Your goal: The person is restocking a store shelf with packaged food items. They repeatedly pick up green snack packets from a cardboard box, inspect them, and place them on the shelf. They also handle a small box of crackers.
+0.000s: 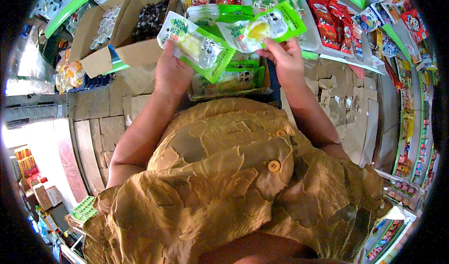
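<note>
My left hand [173, 69] grips the lower left edge of a green-and-white snack packet [196, 46], its thumb on the front. A similar green-and-white packet [263, 27] with a yellowish food window is pinched at its lower edge by my right hand [286, 57]. The two packets are close together, their near ends partly covering what lies behind. Below them, against my body, stands an open box [229, 94] with more green packets [242, 75] upright in it. Beyond my hands a stack of the same kind of packets [219, 13] lies on the shelf.
Cardboard boxes with dark wrapped sweets [151, 18] and clear small cups [107, 25] stand at the left. Red snack packets [328, 21] fill a white tray at the right. Flattened cardboard [105, 106] covers the floor; stocked shelves [408, 123] line the far right.
</note>
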Demonstrator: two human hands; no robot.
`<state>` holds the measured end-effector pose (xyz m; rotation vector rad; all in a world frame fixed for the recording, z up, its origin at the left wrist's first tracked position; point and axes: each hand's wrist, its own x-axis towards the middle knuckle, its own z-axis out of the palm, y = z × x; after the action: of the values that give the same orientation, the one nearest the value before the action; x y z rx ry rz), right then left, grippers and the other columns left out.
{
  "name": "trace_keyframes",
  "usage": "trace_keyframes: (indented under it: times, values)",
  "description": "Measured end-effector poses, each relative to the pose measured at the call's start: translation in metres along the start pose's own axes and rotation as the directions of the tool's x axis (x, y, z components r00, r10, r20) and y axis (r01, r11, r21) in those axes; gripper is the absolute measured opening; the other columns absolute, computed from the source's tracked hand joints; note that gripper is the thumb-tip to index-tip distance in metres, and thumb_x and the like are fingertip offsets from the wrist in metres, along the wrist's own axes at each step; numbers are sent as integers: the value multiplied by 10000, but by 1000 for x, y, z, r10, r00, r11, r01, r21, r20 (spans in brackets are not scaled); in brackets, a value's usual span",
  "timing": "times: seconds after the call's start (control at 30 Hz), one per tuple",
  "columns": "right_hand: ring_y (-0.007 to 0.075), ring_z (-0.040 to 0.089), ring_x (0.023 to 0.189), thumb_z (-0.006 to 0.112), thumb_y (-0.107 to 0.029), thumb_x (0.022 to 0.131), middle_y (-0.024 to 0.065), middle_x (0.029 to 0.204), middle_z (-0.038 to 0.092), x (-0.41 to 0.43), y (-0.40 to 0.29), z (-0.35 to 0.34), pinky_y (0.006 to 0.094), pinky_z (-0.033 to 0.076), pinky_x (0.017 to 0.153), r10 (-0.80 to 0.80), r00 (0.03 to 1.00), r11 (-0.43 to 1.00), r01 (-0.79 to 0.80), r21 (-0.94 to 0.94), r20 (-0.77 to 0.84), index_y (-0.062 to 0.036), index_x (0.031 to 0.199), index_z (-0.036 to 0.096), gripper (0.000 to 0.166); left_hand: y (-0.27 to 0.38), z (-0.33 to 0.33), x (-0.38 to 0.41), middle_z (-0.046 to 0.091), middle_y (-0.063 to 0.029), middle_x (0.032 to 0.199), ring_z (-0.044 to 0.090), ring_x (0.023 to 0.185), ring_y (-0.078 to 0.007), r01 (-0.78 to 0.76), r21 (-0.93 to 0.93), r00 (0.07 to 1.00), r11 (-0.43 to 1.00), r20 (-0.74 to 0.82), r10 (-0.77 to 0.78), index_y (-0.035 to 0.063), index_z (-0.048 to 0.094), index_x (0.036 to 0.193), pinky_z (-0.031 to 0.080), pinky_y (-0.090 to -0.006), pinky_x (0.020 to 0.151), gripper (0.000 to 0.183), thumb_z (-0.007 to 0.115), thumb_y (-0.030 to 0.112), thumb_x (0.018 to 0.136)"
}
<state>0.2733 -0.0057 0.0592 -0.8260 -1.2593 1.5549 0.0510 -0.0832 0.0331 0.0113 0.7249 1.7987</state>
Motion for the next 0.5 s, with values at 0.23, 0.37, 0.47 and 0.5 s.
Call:
trace_keyframes:
  times: [0.23,0.37,0.47,0.5]
  values:
    - [260,611,928,661,-243,785,123,1058,616,-24,22,1,357,492,812,137,920,749,146,-646,366,-25,1099,554,397,4,-8,4,520,-99,1214,475,1139,-269,103,-39,989,994,109,-98,48,439,1216,308,-448,1024,374,264,270,972]
    - [244,585,991,675,-345,767,119,1096,603,-17,-6,1,349,445,872,307,793,755,134,-642,527,-42,1115,556,477,6,-11,3,522,-92,1215,476,1138,-269,120,-58,985,991,132,-112,60,440,1220,302,-456,1024,372,266,274,971]
    - [196,556,1008,657,-285,798,69,1088,598,-13,-26,2,342,430,887,363,897,843,-202,-499,251,-45,1135,542,428,6,-14,6,521,-94,1220,476,1137,-270,119,-51,983,992,144,-111,63,438,1227,304,-453,1023,375,268,277,970]
    - [184,544,1010,645,-258,810,57,1082,592,-9,-20,-4,343,424,893,306,909,883,-160,-440,283,-43,1135,537,404,5,-14,7,520,-95,1222,477,1137,-271,119,-49,983,992,144,-111,64,437,1230,305,-453,1021,377,269,279,970]
